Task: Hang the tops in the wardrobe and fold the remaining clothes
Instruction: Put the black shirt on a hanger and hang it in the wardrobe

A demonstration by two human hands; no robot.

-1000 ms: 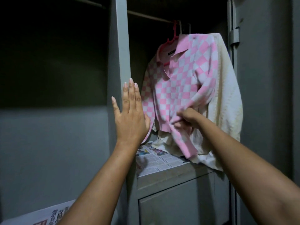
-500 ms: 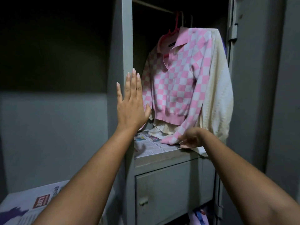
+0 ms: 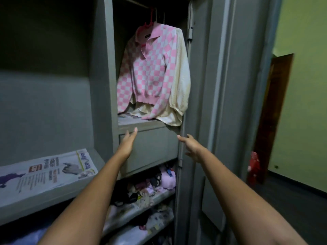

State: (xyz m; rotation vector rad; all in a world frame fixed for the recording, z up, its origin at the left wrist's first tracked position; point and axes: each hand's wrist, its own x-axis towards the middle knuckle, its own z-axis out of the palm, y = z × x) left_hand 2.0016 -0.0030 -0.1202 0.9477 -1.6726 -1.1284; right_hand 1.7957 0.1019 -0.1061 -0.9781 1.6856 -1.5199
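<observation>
1. Two tops hang in the grey wardrobe [image 3: 102, 68]: a pink-and-white checked top [image 3: 150, 68] in front and a cream top [image 3: 182, 80] behind it. One pink hanger [image 3: 149, 22] shows clearly at the collar; how many other hooks sit on the rail cannot be told.
2. Two hands are in view, both holding nothing. The left hand [image 3: 128, 142] reaches forward with straight fingers, its tips just below the shelf edge [image 3: 141, 123]; whether they touch the panel is unclear. The right hand [image 3: 190, 145] is stretched out with loose fingers, near the wardrobe door [image 3: 212, 103]. The hands are well apart.
3. One newspaper [image 3: 46, 170] lines the left shelf; another sheet lies under the hanging tops.
4. Edges — the cream top's hem and the checked top's sleeve cuffs rest on the shelf, and the cream hem spills over its front lip at the right, close to the door's hinge side.
5. Open room — the dark bay left of the tops, behind the upright post, holds no clothes that can be seen.
6. The checked top has a pink collar and a pink ribbed hem band, and hangs slightly turned.
7. Lower shelves hold heaps of small mixed clothes [image 3: 152, 184]; their number cannot be told.
</observation>
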